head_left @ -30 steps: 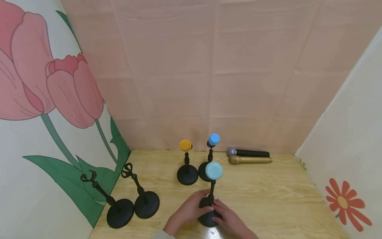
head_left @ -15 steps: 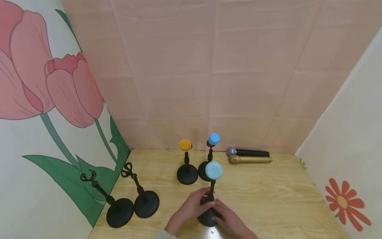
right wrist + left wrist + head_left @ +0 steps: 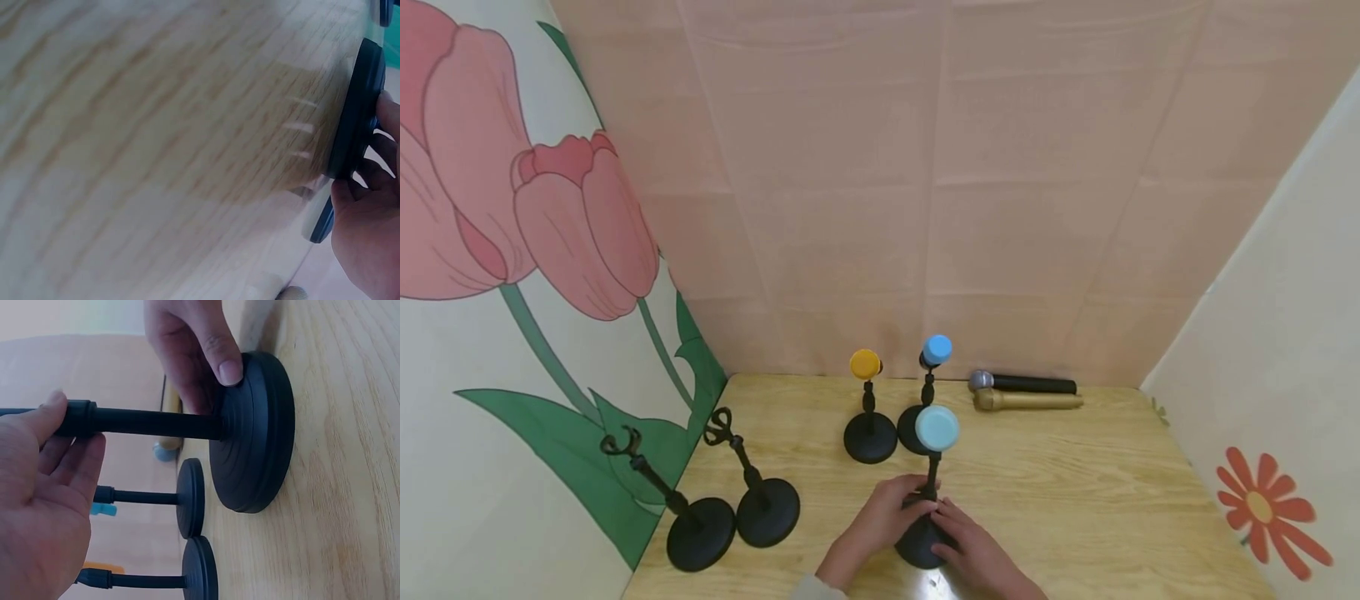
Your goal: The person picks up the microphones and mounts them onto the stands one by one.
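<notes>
A black microphone stand [image 3: 917, 548] stands upright near the front of the table, a pale blue round cap [image 3: 937, 428] at its top. My left hand [image 3: 880, 518] grips its pole; in the left wrist view thumb and fingers close round the thick collar [image 3: 78, 417]. With my right hand [image 3: 976, 552] I hold the round base [image 3: 253, 434], thumb on its upper face and fingers along the rim. Behind are two more stands, one with a yellow cap [image 3: 865, 364], the other with a blue cap [image 3: 937, 349].
Two black stands with bare clips, one nearer [image 3: 702, 535] and one farther [image 3: 768, 513], stand at the left. A black microphone [image 3: 1030, 384] and a gold one [image 3: 1033, 402] lie side by side at the back right. A pink cloth [image 3: 850, 208] hangs behind the wooden table.
Both hands stay on the same stand. My left hand shifts very slightly about the pole; the stand itself hardly moves, and the other things stay put.
</notes>
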### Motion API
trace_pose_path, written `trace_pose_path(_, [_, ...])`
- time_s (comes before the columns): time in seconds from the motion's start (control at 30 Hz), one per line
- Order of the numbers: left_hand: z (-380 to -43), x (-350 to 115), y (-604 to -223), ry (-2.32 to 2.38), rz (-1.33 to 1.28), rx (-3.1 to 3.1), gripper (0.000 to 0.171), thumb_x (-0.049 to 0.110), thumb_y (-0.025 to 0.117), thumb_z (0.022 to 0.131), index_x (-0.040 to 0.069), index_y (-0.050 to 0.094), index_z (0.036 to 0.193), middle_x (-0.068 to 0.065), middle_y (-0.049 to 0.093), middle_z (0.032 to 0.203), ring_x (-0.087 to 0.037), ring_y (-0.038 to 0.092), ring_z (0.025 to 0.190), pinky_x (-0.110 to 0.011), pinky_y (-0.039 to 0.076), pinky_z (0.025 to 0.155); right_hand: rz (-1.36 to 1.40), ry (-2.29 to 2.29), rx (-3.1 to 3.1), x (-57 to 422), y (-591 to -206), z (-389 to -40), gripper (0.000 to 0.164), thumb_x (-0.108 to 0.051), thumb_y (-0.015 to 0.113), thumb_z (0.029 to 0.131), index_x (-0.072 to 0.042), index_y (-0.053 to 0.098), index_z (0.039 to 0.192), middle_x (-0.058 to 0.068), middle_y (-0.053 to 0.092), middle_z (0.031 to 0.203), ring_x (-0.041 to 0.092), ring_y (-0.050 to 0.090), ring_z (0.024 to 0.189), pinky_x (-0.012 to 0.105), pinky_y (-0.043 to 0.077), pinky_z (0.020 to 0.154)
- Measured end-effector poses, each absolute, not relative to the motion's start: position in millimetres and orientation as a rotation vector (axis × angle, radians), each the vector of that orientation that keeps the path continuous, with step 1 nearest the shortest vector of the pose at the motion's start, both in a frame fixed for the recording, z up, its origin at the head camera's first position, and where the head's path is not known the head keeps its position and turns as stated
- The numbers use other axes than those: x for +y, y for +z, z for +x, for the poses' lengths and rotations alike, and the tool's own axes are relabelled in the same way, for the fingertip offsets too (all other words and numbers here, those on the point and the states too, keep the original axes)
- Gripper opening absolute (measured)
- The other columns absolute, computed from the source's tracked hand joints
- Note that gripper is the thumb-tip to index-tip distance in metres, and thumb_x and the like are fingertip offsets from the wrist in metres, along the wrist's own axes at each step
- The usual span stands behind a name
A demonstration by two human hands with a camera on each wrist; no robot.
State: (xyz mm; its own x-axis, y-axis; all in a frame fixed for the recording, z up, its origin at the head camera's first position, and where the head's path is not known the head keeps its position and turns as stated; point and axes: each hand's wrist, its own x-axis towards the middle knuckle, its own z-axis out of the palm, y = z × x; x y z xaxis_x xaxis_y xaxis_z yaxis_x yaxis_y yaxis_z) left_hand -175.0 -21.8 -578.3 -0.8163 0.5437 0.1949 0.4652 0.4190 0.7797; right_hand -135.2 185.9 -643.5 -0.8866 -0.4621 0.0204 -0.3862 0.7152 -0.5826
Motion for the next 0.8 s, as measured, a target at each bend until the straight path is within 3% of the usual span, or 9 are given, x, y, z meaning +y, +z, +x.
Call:
trace_pose_path(0.3, [-174.2, -20.0, -583.2, 1.412, 0.972, 2.64, 0.022, 0.034, 0.057, 0.091, 0.031, 0.063, 0.112, 0.017, 0.065, 0.107, 0.004, 0.059, 0.099, -0.014, 0.05, 0.078, -0.779, -0.875, 2.865, 186.2, -648.5, -136.2, 0.05, -0.038, 0.057, 0.091, -0.015, 0.051, 0.135, 0.012, 0.039, 0.145, 0.032, 0.037, 0.132, 0.049, 0.041, 0.098])
trace_pose_path(0.8, [-170.5, -16.1, -582.8, 1.329, 0.877, 2.755, 0.026, 0.036, 0.057, 0.09, 0.031, 0.065, 0.114, 0.019, 0.066, 0.105, 0.004, 0.06, 0.096, -0.018, 0.051, 0.078, -0.737, -0.868, 2.835, 185.2, -645.5, -134.7, 0.051, -0.04, 0.056, 0.092, -0.015, 0.049, 0.136, 0.011, 0.038, 0.146, 0.031, 0.036, 0.133, 0.05, 0.04, 0.098])
